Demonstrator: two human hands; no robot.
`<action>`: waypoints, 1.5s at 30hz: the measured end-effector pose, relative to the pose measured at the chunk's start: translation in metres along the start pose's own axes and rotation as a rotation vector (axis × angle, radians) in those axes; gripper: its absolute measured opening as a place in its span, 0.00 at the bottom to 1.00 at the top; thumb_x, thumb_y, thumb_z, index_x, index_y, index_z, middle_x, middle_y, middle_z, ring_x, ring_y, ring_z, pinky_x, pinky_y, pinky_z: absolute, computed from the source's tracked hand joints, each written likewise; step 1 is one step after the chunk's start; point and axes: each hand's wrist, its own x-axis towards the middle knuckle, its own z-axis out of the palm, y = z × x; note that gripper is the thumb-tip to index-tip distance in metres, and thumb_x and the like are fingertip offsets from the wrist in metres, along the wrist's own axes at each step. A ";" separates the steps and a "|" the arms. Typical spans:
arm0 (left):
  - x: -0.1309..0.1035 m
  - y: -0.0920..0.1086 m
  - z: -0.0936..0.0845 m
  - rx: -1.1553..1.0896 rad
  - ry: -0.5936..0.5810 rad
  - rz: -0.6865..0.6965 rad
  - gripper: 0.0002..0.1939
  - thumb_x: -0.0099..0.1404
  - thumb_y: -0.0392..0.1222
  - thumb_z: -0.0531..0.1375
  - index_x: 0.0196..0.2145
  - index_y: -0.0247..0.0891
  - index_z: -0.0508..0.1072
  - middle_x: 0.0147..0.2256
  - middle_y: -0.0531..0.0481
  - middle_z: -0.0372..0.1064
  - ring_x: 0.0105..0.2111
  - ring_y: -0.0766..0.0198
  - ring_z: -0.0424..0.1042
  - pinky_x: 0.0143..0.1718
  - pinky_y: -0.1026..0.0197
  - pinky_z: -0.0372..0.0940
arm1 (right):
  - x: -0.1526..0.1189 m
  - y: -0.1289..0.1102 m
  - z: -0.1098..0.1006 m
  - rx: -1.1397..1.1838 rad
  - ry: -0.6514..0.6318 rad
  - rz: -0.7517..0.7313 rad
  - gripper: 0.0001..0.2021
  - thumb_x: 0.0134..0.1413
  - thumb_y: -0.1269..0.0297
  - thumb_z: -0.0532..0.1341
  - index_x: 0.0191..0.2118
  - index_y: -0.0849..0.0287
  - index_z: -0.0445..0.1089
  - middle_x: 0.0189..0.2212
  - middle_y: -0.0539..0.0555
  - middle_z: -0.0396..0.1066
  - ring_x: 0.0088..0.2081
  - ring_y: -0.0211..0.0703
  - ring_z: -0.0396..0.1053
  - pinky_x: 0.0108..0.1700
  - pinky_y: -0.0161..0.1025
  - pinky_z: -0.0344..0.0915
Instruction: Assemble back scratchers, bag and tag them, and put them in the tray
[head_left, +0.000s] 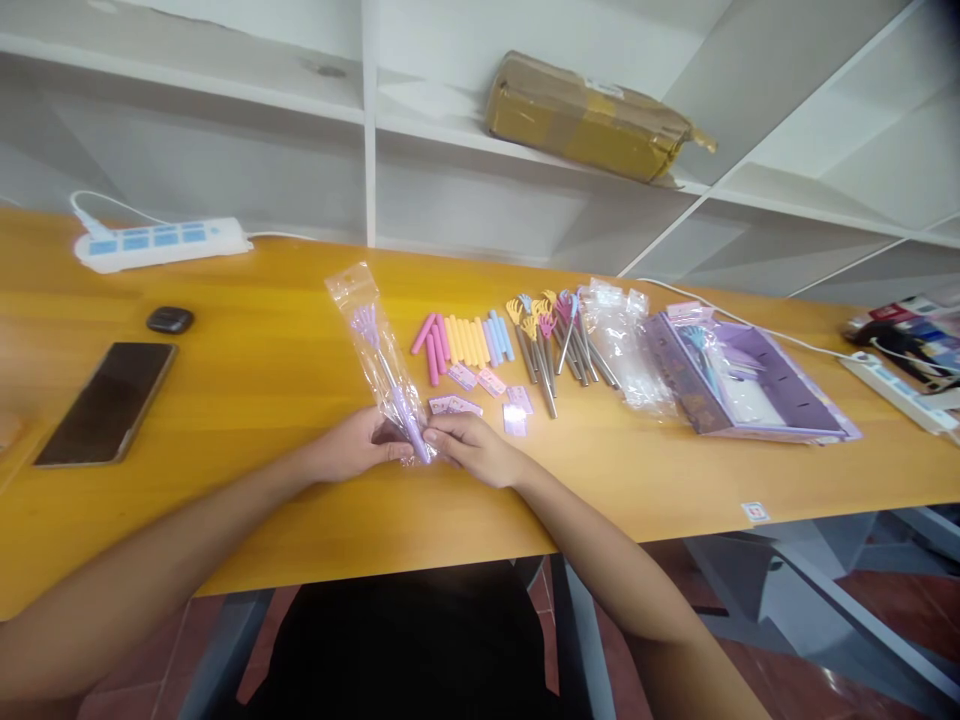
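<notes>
A purple back scratcher (388, 375) with a hand-shaped head lies inside a clear plastic bag (349, 285), tilted with its head away from me. My left hand (358, 446) grips the bag's lower left side. On the other side, my right hand (474, 447) pinches the bag near the handle's end. Just beyond my right hand are small printed cards (491, 381). Behind them lie pink, yellow and blue handle tubes (466, 341) in a row. Metal rods with coloured hand-shaped heads (553, 345) are heaped to the right of the tubes.
Clear plastic bags (626, 345) lie beside a purple box (780, 385) holding bagged items. At the left are a phone (109, 403), a black case (170, 319) and a power strip (165, 244). A taped parcel (589, 118) sits on the shelf above; another power strip (904, 390) is far right.
</notes>
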 end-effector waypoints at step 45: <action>0.000 -0.009 0.001 0.182 0.506 0.214 0.11 0.75 0.46 0.62 0.49 0.44 0.65 0.47 0.49 0.71 0.43 0.61 0.75 0.48 0.55 0.70 | 0.000 -0.009 0.001 0.357 -0.417 0.351 0.17 0.62 0.52 0.70 0.39 0.62 0.73 0.27 0.49 0.75 0.25 0.33 0.73 0.25 0.30 0.71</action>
